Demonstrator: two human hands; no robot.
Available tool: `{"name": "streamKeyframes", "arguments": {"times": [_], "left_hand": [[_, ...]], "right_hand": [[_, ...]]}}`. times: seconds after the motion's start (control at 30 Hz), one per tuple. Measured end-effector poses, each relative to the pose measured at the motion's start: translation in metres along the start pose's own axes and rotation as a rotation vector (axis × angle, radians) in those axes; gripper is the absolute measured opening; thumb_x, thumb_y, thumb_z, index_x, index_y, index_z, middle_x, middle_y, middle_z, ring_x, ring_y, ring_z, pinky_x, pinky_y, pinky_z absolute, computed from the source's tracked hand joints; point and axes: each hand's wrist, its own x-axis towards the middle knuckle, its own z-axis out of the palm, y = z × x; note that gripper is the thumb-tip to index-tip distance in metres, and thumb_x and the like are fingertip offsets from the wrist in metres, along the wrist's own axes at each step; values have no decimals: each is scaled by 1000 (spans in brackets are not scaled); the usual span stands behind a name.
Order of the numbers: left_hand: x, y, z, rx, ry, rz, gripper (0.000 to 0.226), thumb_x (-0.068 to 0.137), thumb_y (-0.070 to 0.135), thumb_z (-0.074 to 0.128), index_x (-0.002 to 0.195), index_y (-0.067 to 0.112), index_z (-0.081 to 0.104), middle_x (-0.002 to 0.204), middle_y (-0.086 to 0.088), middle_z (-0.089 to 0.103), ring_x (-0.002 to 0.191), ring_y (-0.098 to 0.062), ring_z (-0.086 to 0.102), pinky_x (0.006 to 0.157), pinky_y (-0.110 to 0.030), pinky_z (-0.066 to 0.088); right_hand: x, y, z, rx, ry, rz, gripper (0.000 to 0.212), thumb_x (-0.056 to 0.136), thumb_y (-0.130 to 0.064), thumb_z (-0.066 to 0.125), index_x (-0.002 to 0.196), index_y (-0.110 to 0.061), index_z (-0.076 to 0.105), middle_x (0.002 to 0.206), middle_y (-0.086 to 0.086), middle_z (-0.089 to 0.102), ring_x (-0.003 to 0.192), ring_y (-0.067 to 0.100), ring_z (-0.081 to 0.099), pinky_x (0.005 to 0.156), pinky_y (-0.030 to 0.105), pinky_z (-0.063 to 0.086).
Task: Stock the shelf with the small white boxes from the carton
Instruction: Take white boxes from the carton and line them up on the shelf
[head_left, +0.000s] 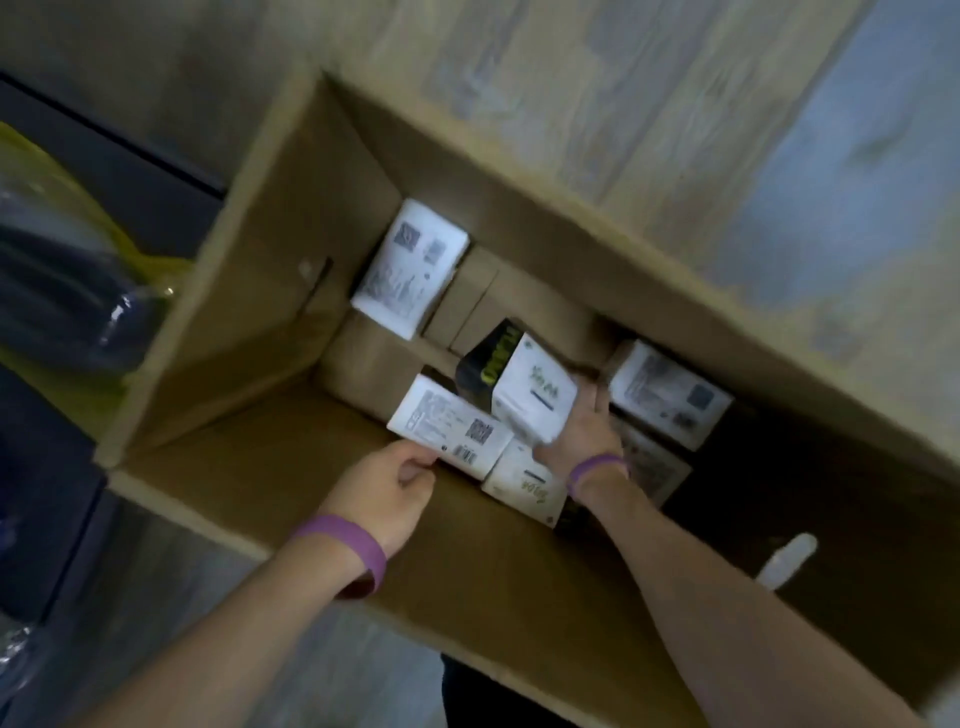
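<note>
Head view, looking down into the open carton (249, 322). The left hand (384, 488) is curled, with thumb and fingers pinching the near edge of a flat labelled box (452, 431). This edge grip is judged to be used because the box lies on its broad face, so only the rim can be caught. The right hand (584, 431) is set deeper in the carton, and its fingers are wrapped round a squarer white box (535, 397) with one black side. That box is tilted up on a corner, apparently so that it can be lifted free of its neighbours. Both held boxes are inside the carton, towards its near wall, and neither is yet clear of it. A purple wristband (343, 545) is worn on each wrist. Other white boxes are seen loose on the carton bottom: a near box (524, 488) just beside the right wrist, a corner box (410, 267) at the far left, and a side box (670, 397) to the right. They lie scattered at differing angles, so single picks are judged necessary. The carton is set on a pale wood-grain floor (571, 104). The shelf is not in view, and fine detail is lost to blur.
</note>
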Motion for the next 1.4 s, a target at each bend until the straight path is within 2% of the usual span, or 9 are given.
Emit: {"name": "streamKeyframes", "arguments": {"times": [0.2, 0.33, 0.5, 0.57, 0.73, 0.87, 0.97, 1.17, 1.4], "left_hand": [[-125, 51, -92, -42, 189, 33, 45, 91, 27, 52, 134, 18, 43, 131, -9, 55, 118, -24, 53, 101, -32, 41], [-230, 75, -168, -305, 295, 119, 69, 85, 47, 57, 143, 23, 28, 137, 2, 47, 126, -23, 48, 109, -38, 36], [-374, 62, -239, -542, 437, 260, 84, 72, 36, 77, 141, 24, 30, 126, 2, 54, 109, -18, 57, 89, -28, 48], [-437, 41, -260, -560, 451, 342, 64, 72, 26, 78, 127, 27, 45, 109, 7, 63, 93, -8, 62, 71, -14, 50], [-567, -49, -284, -547, 513, 462, 57, 56, 38, 86, 104, 34, 56, 100, 1, 70, 91, -11, 68, 80, -28, 56], [-642, -128, -282, -564, 613, 514, 65, 47, 48, 86, 103, 32, 55, 99, 0, 70, 89, -8, 67, 80, -23, 55], [-688, -178, -279, -560, 698, 541, 46, 66, 27, 81, 103, 33, 54, 99, 0, 68, 89, -7, 66, 72, -18, 53], [-751, -249, -286, -567, 880, 545, 46, 66, 28, 81, 103, 33, 53, 97, 3, 68, 81, 0, 65, 69, -13, 50], [-786, -262, -323, -541, 927, 469, 66, 61, 34, 82, 118, 30, 48, 112, 2, 62, 97, -12, 63, 88, -30, 54]], "right_hand": [[-159, -69, -109, 72, -84, -267, 110, 65, -28, 80, 147, -23, 8, 142, -8, 11, 128, 19, 38, 103, 23, 37], [-261, -151, -192, -2, -114, -543, 103, 66, -22, 78, 145, -25, 13, 140, -10, 11, 123, 14, 41, 95, 15, 35], [-380, -244, -256, -114, -110, -848, 102, 58, -41, 75, 142, -22, 21, 135, 0, 26, 130, 16, 30, 112, 32, 33], [-428, -270, -265, -91, -186, -871, 103, 50, -47, 78, 136, -32, 24, 132, -5, 29, 126, 10, 33, 111, 31, 34], [-541, -320, -257, 78, -444, -841, 91, 65, -15, 83, 136, -24, 27, 121, -1, 53, 100, 5, 59, 77, 18, 54], [-617, -350, -227, 33, -441, -860, 88, 57, -15, 85, 130, -21, 35, 108, -2, 63, 85, 0, 67, 65, 19, 54], [-674, -373, -203, -56, -394, -961, 77, 54, -20, 85, 123, -17, 49, 108, 0, 67, 88, 3, 68, 75, 26, 57], [-768, -412, -169, -140, -283, -1166, 57, 73, -13, 78, 120, -29, 50, 110, -4, 65, 96, 4, 64, 79, 20, 55], [-816, -457, -174, -219, -230, -1271, 64, 74, -17, 77, 130, -21, 47, 112, -8, 62, 99, 6, 62, 81, 21, 55]]}}
